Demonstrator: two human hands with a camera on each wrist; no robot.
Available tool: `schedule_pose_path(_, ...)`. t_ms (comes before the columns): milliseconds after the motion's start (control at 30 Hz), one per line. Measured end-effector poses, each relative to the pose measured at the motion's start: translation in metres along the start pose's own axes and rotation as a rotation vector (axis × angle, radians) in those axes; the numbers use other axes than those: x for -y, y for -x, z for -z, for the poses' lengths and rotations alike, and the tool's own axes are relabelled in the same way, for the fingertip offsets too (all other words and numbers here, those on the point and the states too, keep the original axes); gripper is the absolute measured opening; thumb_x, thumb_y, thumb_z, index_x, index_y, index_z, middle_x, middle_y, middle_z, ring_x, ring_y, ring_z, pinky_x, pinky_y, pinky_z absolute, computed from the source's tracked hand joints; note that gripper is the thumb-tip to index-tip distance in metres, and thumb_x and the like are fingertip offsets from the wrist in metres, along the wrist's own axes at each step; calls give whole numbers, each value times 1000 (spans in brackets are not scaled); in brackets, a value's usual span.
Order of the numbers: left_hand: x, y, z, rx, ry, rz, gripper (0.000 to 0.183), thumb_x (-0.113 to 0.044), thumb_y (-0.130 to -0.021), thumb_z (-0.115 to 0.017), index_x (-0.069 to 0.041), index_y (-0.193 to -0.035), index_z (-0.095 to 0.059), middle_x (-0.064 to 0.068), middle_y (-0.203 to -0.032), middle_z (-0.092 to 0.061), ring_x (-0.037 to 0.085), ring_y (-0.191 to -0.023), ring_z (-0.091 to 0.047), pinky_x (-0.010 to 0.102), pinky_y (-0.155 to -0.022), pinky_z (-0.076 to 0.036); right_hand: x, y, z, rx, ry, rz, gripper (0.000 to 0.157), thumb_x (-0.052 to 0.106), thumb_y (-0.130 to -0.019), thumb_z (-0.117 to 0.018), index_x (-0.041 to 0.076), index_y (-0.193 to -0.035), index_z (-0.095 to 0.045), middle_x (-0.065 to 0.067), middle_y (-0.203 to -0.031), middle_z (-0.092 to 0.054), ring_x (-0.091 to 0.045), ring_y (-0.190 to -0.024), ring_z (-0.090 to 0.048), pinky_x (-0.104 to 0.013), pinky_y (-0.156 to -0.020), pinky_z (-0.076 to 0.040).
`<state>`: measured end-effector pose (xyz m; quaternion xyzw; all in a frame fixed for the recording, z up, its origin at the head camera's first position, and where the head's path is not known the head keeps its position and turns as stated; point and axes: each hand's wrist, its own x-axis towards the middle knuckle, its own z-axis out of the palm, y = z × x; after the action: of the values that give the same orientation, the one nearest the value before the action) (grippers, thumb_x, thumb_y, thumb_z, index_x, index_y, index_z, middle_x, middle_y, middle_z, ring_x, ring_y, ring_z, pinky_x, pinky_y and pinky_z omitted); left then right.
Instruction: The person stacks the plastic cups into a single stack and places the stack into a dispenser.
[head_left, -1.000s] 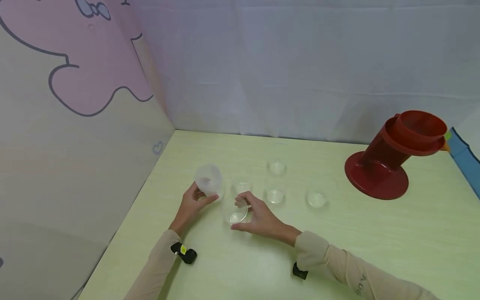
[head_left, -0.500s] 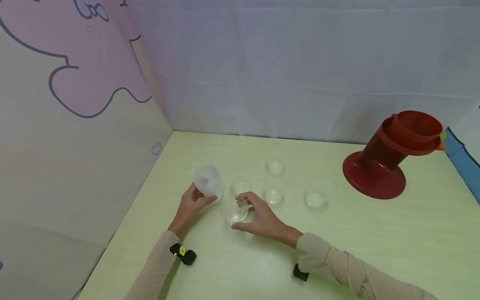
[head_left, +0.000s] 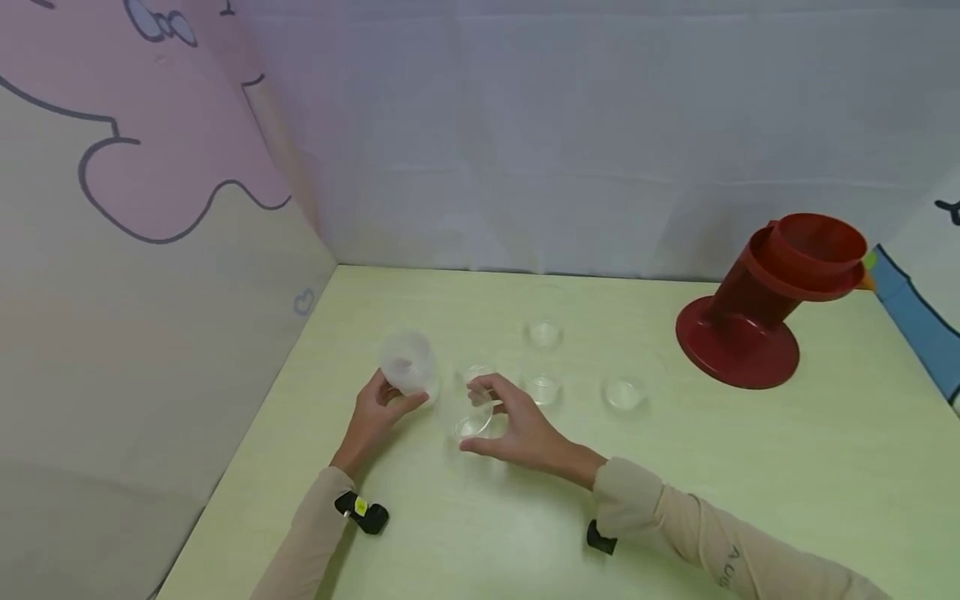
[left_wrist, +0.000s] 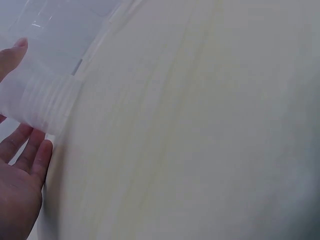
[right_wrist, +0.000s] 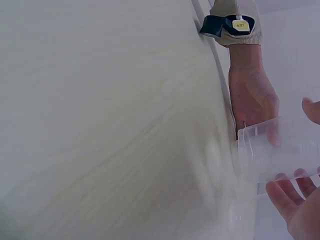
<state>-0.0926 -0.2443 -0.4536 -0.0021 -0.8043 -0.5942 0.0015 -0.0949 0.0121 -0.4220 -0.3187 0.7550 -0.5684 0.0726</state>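
Note:
In the head view my left hand grips a stack of translucent plastic cups at the left of the table. The left wrist view shows the stack's close-set ridges between thumb and fingers. Just to the right, my right hand holds a single clear plastic cup, thumb on the near side and fingers on the far side. That clear cup also shows side-on in the right wrist view, overlapping the left hand. Another clear cup stands behind the right fingers, partly hidden.
More clear cups stand on the table: a middle one, a rear one and a right one. A red plastic stand with a wide round base and flared top is at the back right. Walls border the left and back edges.
The head view has shifted slightly, so the table and red stand sit a little further left. Both hands keep their holds on the cups and have hardly moved.

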Motion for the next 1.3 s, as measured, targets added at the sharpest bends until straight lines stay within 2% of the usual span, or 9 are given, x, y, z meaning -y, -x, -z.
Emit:
schedule_pose_path(67, 1, 1, 1, -3, -2, -1, 63, -19, -81, -77, -10, -134, -45, 9, -127, -54, 24, -111, -55, 47, -98, -41, -9, -2, -2, -4, 9, 5, 67, 21, -69, -86, 13, -124, -49, 3, -117, -57, -17, -112, -54, -41, -87, -50)
schedule_pose_path(133, 1, 3, 3, -7, -9, 2, 63, -20, -81, -77, -10, -134, -45, 8, -127, -55, 24, -110, -56, 46, -97, -42, -8, -4, -2, -8, 2, 13, 67, 19, -69, -86, 13, -125, -49, 3, -118, -57, -17, -112, -53, -44, -87, -49)
schedule_pose_path(233, 3, 6, 6, -13, -18, 10, 62, -22, -81, -77, -12, -134, -45, 6, -125, -55, 21, -109, -56, 38, -95, -44, -4, -7, -3, -9, -14, 26, 68, 19, -69, -85, 12, -126, -48, 2, -119, -57, -18, -112, -54, -46, -86, -49)
schedule_pose_path(367, 17, 5, 12, -34, -13, 33, 63, -27, -80, -78, -17, -133, -46, 3, -125, -56, 18, -108, -57, 27, -91, -45, 0, -11, -5, -10, -20, 40, 68, 19, -70, -85, 13, -127, -48, 3, -120, -57, -17, -112, -54, -45, -86, -50)
schedule_pose_path(433, 27, 4, 14, -43, -11, 41, 63, -30, -79, -78, -20, -132, -46, 2, -125, -56, 17, -109, -56, 26, -91, -45, 2, -13, -6, -15, -18, 49, 68, 18, -70, -85, 13, -127, -49, 3, -119, -57, -16, -111, -54, -44, -86, -50)
schedule_pose_path(667, 37, 3, 14, -64, -25, 26, 63, -34, -77, -79, -23, -131, -48, 0, -123, -57, 16, -107, -56, 25, -90, -44, 7, -19, -5, -30, -5, 70, 69, 18, -70, -85, 15, -128, -49, 5, -119, -56, -16, -109, -55, -40, -86, -50)
schedule_pose_path(1033, 36, 4, 15, -68, -44, 13, 61, -34, -78, -78, -22, -130, -48, -1, -121, -56, 15, -106, -56, 24, -89, -44, 19, -34, -3, -31, -17, 98, 69, 17, -72, -84, 13, -129, -47, 2, -119, -57, -20, -111, -56, -42, -88, -49)
schedule_pose_path(1300, 35, 4, 14, -69, -63, 15, 61, -35, -79, -78, -22, -130, -47, -3, -122, -55, 14, -107, -56, 29, -92, -45, 29, -44, 2, -40, -11, 106, 68, 15, -71, -84, 12, -129, -48, 3, -120, -58, -13, -111, -55, -34, -88, -49)
